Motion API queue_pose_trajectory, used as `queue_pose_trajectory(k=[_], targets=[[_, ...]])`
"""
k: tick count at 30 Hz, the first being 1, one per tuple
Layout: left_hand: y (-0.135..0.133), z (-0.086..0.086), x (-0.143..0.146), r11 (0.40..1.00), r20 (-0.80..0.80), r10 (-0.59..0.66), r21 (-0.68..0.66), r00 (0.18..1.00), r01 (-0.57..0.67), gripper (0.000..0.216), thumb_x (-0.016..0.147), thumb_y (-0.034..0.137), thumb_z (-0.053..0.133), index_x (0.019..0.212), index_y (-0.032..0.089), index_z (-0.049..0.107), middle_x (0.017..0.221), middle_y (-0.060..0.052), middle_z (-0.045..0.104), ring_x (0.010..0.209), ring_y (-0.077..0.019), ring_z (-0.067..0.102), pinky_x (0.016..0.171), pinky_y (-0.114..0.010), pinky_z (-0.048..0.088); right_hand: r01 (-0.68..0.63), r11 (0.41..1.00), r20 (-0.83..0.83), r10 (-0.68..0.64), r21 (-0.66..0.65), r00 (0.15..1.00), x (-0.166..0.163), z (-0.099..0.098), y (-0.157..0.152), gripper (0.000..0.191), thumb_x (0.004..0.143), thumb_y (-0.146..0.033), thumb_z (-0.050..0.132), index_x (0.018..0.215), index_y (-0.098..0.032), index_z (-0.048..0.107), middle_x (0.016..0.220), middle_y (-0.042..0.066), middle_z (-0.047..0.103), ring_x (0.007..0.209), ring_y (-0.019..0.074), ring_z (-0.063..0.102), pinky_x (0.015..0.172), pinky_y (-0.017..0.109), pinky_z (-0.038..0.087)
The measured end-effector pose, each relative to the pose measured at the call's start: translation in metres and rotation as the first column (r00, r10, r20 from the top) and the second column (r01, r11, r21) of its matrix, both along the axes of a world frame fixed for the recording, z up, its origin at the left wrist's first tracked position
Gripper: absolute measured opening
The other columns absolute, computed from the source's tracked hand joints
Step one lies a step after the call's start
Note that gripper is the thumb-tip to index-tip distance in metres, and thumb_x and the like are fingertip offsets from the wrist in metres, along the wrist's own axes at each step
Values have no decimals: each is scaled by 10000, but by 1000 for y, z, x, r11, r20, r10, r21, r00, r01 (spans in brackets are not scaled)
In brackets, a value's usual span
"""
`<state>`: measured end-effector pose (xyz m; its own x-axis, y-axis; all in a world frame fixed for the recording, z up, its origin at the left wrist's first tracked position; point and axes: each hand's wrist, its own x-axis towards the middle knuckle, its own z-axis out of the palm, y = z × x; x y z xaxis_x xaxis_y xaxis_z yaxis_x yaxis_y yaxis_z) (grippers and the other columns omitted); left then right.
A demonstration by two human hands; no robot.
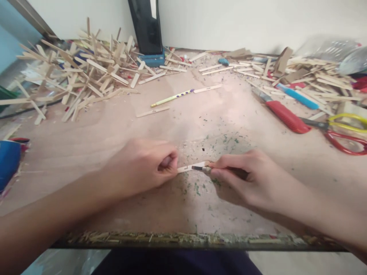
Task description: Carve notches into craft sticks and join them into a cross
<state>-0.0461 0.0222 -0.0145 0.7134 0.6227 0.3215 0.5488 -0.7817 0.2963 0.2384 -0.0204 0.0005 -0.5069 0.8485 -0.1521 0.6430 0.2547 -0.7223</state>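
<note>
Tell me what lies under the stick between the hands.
Bare tabletop with green flecks lies under the stick. Its left end is hidden inside the left hand; the right hand covers most of the tool.

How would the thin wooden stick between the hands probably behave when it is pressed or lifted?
The stick looks flat and thin, so it is probably light and would lie still, not roll. Pinched at one end by the left hand, it seems stiff, yet might snap under the right hand and its blade.

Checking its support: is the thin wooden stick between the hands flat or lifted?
Flat: the thin wooden stick lies on the wooden board, left hand pinching one end, right hand holding a dark-tipped tool on it.
</note>
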Motion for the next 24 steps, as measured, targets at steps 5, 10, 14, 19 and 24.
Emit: queue_pose_trajectory(k=[5, 10, 14, 19, 24], targets=[[8, 6, -8, 994, -105, 8, 106, 994, 3, 372, 1098, 253, 526, 749, 210, 648, 610, 15, 642, 528, -152, 541, 546, -332, 335, -13, 999, -38, 12, -29, 999, 2, -1, 2, 358, 1112, -377, 589, 858, -196, 763, 658, -5, 695, 552, 107, 548, 573, 264, 393], [1, 5, -1, 984, -151, -165, 37, 975, 172, 323, 1149, 326, 536, 915, 219, 732, 836, -1, 754, 737, -189, 682, 708, -345, 465, -64, 997, -11, 65, 30, 998, 5, -6, 1, 376, 1140, -356, 540, 875, -191, 748, 688, -1, 717, 573, 103, 601, 587, 251, 414], [-3, 2, 2, 975, -148, -200, 63, 969, 211, 271, 1096, 153, 521, 935, 199, 734, 869, -22, 753, 753, -198, 661, 720, -359, 476, -144, 985, -11, 146, 95, 989, 7, -7, 1, 341, 1157, -328, 522, 1039, -176, 805, 768, 25, 780, 606, 113, 648, 608, 257, 447], [2, -3, 1, 972, -138, -201, 93, 970, 215, 305, 1084, 121, 488, 905, 198, 722, 827, -19, 739, 729, -186, 650, 709, -363, 495, -20, 1000, -113, 22, 19, 993, 10, 2, 5, 330, 1148, -367, 538, 1141, -195, 819, 935, 49, 848, 775, 153, 764, 730, 276, 560], [10, -4, -2, 994, -94, -91, 44, 991, 95, 330, 1144, 194, 477, 941, 189, 738, 883, -29, 770, 793, -186, 687, 766, -334, 511, 240, 971, -132, -238, 0, 962, 11, 5, 7, 219, 1083, -418, 606, 1103, -230, 717, 779, 5, 735, 653, 172, 640, 597, 289, 499]])
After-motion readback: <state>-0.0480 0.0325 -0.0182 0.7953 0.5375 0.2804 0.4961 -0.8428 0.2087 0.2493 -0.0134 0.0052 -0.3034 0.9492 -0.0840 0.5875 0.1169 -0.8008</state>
